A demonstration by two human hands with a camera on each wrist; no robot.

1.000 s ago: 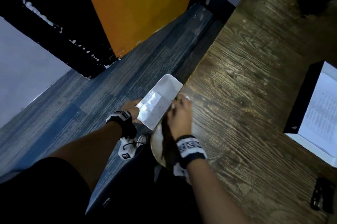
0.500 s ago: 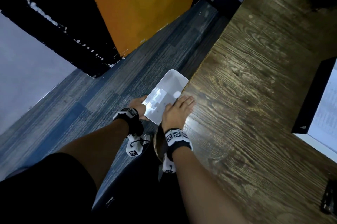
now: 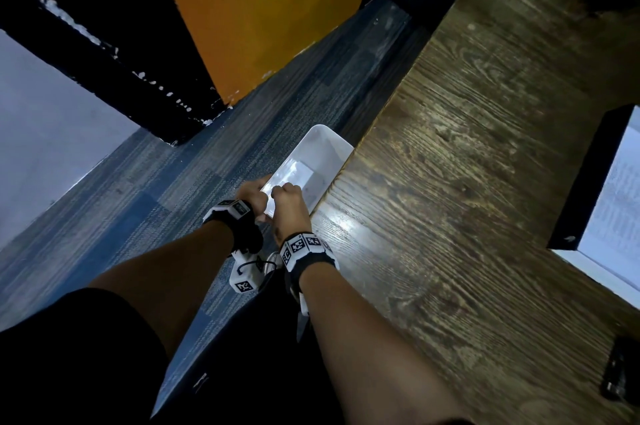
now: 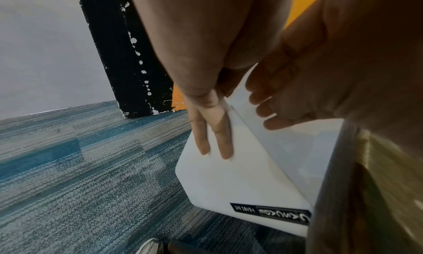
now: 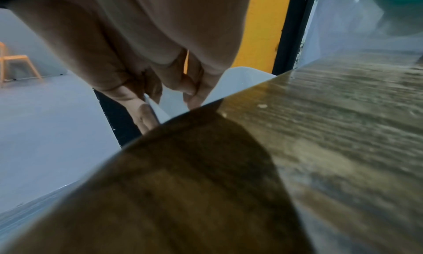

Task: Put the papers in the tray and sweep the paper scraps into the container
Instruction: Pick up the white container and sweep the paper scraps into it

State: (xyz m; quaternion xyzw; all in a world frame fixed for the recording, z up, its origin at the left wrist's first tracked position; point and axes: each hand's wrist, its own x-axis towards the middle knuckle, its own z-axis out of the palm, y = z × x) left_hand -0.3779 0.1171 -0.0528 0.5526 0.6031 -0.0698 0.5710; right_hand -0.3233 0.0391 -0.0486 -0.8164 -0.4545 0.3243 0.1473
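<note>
A white rectangular container [image 3: 325, 147] hangs off the left edge of the wooden table [image 3: 450, 182], its rim level with the tabletop. My left hand [image 3: 254, 190] grips its near end, with fingers [image 4: 206, 136] flat along the outer wall [image 4: 228, 185]. My right hand [image 3: 287, 196] is off the table edge, over the container's near end. Its fingers [image 5: 192, 93] are loosely bent, tips down inside the container [image 5: 240, 82], and I see nothing in them. Two tiny pale scraps [image 5: 263, 105] lie by the table edge. A black tray [image 3: 588, 175] with printed papers [image 3: 620, 203] sits far right.
Blue carpet floor [image 3: 173, 199] lies left of the table, with an orange panel [image 3: 270, 9] and black frame beyond. A dark object [image 3: 620, 369] lies at the table's near right. An orange chair [image 5: 16, 62] stands far off.
My right hand lay flat on the table at its edge; it has slid left off the edge and now hangs over the container. The left hand keeps the container at the edge.
</note>
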